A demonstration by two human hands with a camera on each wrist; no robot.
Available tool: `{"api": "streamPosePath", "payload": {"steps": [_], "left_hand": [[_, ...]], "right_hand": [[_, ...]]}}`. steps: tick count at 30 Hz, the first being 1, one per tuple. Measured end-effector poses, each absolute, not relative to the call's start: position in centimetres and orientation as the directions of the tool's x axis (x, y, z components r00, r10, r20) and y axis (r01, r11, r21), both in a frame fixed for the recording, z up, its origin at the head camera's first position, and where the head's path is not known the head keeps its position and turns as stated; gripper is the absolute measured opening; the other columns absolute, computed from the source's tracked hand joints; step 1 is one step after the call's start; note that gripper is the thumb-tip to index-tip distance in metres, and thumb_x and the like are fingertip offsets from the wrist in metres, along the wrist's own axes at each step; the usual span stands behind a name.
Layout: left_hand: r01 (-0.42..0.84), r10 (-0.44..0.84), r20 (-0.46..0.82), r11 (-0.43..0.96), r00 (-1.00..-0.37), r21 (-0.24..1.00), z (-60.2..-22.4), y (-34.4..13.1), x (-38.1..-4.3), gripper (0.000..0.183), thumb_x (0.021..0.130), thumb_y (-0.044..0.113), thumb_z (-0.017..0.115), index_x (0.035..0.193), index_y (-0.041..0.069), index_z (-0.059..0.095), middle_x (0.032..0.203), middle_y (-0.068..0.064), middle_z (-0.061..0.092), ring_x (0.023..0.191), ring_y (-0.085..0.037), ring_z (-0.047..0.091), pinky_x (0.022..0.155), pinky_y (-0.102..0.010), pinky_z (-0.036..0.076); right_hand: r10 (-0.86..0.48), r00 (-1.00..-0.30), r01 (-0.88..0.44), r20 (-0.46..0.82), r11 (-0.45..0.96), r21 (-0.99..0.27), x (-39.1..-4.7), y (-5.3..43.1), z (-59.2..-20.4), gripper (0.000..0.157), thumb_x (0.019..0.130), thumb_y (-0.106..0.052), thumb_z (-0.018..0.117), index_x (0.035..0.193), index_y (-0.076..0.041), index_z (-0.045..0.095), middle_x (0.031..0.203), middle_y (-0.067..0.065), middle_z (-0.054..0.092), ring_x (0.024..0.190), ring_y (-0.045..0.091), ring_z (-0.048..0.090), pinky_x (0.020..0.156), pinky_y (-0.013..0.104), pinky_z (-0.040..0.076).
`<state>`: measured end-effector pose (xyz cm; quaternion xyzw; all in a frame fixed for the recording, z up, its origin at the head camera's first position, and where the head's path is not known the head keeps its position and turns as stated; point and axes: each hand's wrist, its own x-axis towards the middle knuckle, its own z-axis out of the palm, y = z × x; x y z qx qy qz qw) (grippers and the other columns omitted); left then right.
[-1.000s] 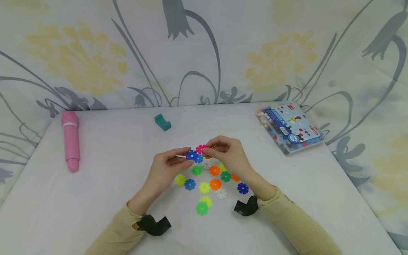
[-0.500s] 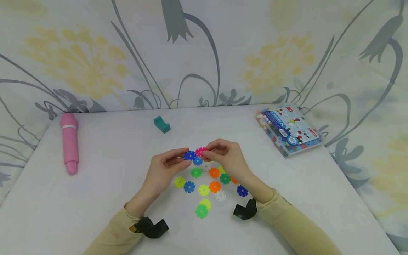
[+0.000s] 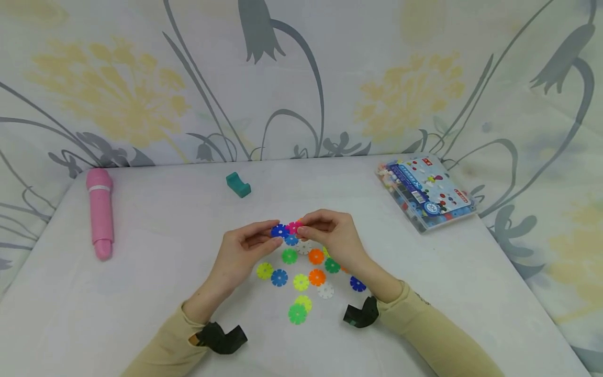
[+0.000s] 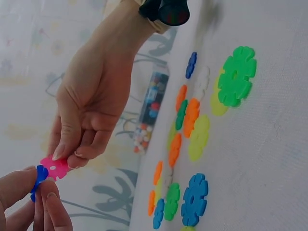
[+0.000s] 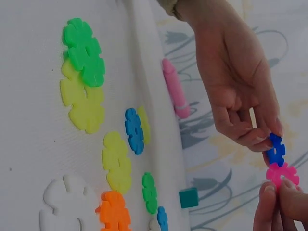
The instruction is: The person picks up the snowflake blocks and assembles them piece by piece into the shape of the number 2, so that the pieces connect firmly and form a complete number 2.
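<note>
Fingers of the left hand (image 3: 240, 255) pinch a blue disc (image 3: 280, 231), those of the right hand (image 3: 335, 233) a pink disc (image 3: 292, 227). Above the tabletop (image 3: 165, 214), short of its far edge, the discs touch rim to rim at an angle, pink right of blue.

Holds the left hand (image 3: 239, 255) just left of the pink disc (image 3: 293, 227), pinching with thumb and bent fingers (image 3: 259, 227). Grips the pink disc from its right with the right hand (image 3: 335, 233). Slants the left forearm (image 3: 171, 335) and right forearm (image 3: 428, 327) toward it from the near side, with wrists (image 3: 203, 299) well apart.
</note>
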<state>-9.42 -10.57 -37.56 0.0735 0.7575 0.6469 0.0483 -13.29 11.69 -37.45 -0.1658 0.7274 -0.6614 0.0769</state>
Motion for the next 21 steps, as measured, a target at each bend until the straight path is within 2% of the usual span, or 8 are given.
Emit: {"api": "streamPosePath", "payload": {"steps": [4,7,12,14,21], "left_hand": [[0.038,0.186,0.014,0.127,-0.983,0.991,-37.63,-10.5,-9.39,0.04,0.093,0.011,0.071,0.131,0.005,0.064,0.107,-0.015,0.068,0.098,-0.034,0.069,0.083,-0.02,0.056],[0.034,0.197,0.012,0.107,-0.98,0.994,-37.67,-10.43,-9.39,0.041,0.094,0.009,0.07,0.133,0.002,0.062,0.107,-0.016,0.067,0.101,-0.039,0.068,0.084,-0.02,0.056],[0.046,0.209,0.025,0.094,-0.977,0.995,-37.72,-10.53,-9.44,0.041,0.094,0.01,0.069,0.133,0.001,0.062,0.107,-0.017,0.068,0.101,-0.038,0.069,0.084,-0.021,0.056],[0.054,0.222,0.034,0.084,-0.974,0.995,-37.72,-10.61,-9.47,0.04,0.094,0.01,0.069,0.133,0.001,0.062,0.106,-0.017,0.069,0.101,-0.04,0.068,0.085,-0.021,0.056],[0.066,0.268,0.049,0.056,-0.962,0.996,-37.66,-10.64,-9.37,0.04,0.095,0.007,0.066,0.134,-0.001,0.06,0.106,-0.019,0.069,0.101,-0.042,0.067,0.085,-0.021,0.056]], "right_hand": [[-0.336,-0.934,-0.146,0.121,0.049,-0.988,-13.21,11.64,-37.62,0.016,0.091,-0.005,0.072,0.106,0.001,0.071,0.102,0.017,0.072,0.088,0.021,0.072,0.085,0.033,0.059],[-0.338,-0.932,-0.158,0.133,0.047,-0.986,-13.19,11.59,-37.82,0.016,0.091,-0.005,0.071,0.105,0.001,0.072,0.102,0.016,0.072,0.09,0.023,0.071,0.085,0.032,0.059],[-0.339,-0.93,-0.165,0.143,0.038,-0.986,-13.14,11.5,-38.0,0.016,0.091,-0.005,0.071,0.105,0.003,0.073,0.099,0.017,0.073,0.09,0.038,0.07,0.084,0.032,0.059],[-0.334,-0.932,-0.163,0.144,0.03,-0.986,-13.13,11.47,-38.05,0.015,0.091,-0.005,0.071,0.104,0.003,0.073,0.098,0.018,0.074,0.088,0.041,0.07,0.084,0.032,0.06],[-0.323,-0.926,-0.205,0.197,-0.01,-0.979,-13.01,11.47,-38.27,0.015,0.09,-0.002,0.07,0.102,0.007,0.073,0.095,0.021,0.072,0.083,0.02,0.073,0.084,0.034,0.059]]}}
